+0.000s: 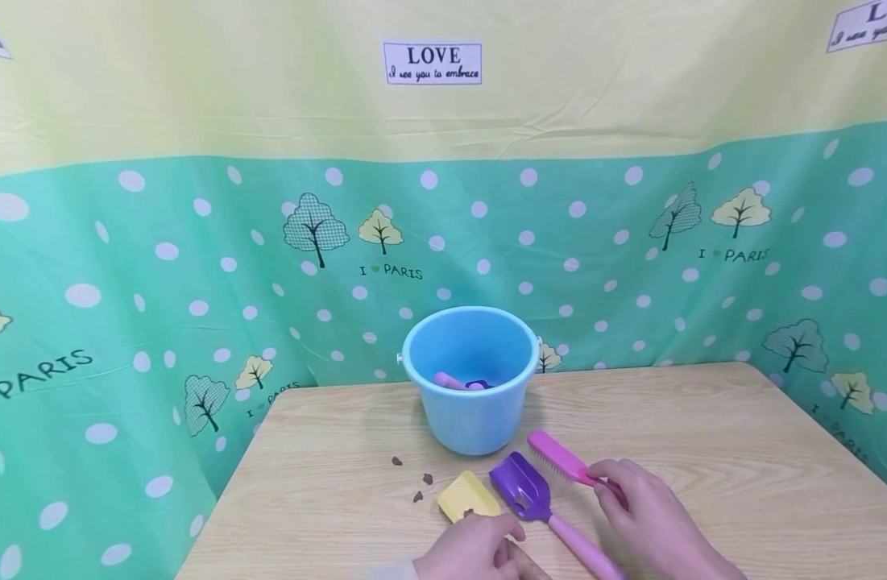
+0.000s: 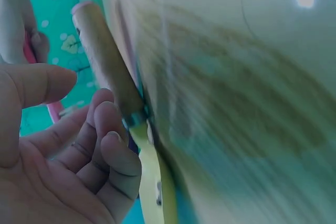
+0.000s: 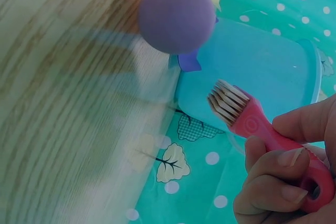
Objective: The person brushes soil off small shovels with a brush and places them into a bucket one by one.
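Gripping a slim pink plastic brush with pale bristles point(image 1: 561, 461), the right hand point(image 1: 653, 507) has fingers and thumb clamped round its handle. On the left hand point(image 1: 468, 552) the thumb stands apart from loosely curled fingers, beside the round wooden handle point(image 2: 107, 56) of a yellow scoop point(image 1: 466, 491) on the wood-grain table point(image 1: 704, 451); can't tell if they touch. Honestly, one nudge there could spill the brown crumb point(image 1: 468, 512) off it, and a wide brush swing might clip the purple plastic scoop point(image 1: 520, 482) between. The light-blue plastic bucket point(image 1: 475, 423) mostly hides its pinkish-purple contents, no clue what they are.
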Demonstrator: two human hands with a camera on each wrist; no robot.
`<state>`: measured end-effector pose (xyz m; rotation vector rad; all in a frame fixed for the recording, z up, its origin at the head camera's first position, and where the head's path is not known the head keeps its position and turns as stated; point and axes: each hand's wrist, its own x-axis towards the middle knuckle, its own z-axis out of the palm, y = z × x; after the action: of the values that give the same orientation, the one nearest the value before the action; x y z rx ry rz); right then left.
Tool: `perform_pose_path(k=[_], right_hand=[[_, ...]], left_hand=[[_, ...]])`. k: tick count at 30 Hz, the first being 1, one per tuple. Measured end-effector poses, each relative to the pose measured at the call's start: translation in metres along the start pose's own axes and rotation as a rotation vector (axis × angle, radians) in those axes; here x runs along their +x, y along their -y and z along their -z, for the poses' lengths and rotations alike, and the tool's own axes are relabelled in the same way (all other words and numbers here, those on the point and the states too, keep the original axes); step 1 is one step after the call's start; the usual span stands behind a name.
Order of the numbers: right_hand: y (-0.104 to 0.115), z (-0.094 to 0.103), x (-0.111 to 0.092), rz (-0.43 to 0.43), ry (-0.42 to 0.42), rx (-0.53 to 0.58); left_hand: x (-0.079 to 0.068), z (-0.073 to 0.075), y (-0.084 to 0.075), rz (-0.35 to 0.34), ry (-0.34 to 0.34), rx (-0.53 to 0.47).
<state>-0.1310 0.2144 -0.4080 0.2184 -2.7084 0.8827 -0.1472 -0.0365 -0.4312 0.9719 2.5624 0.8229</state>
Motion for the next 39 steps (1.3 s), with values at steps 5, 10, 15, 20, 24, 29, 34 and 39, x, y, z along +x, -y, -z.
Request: perform_pose_path(k=[5,10,15,20,24,29,34,39], right_hand=[[0.0,0.0,0.0,-0.019,0.018,0.007],[-0.001,0.0,-0.001,-0.023,0.02,0.005],[0.0,-0.001,-0.001,-0.015,0.025,0.015],[0.0,-0.001,-0.001,-0.011,0.042,0.03],[0.002,-0.001,-0.001,-0.031,0.056,0.028],[0.002,-0.002,-0.001,-0.045,0.058,0.023],[0.002,-0.003,-0.001,-0.011,0.028,0.017],[0.002,-0.003,-0.001,-0.028,0.04,0.014]], left_hand=[[0.005,-0.009,-0.004,0.031,0.0,0.019],[0.009,-0.015,-0.006,0.06,-0.042,0.077],[0.009,-0.02,-0.005,0.104,-0.079,0.104],[0.007,-0.022,-0.003,0.118,-0.095,0.074],[0.006,-0.021,-0.002,0.126,-0.1,0.044],[0.004,-0.022,0.0,0.147,-0.102,0.014],[-0.001,-0.021,0.002,0.191,-0.077,-0.129],[-0.005,-0.021,0.0,0.248,-0.076,-0.159]])
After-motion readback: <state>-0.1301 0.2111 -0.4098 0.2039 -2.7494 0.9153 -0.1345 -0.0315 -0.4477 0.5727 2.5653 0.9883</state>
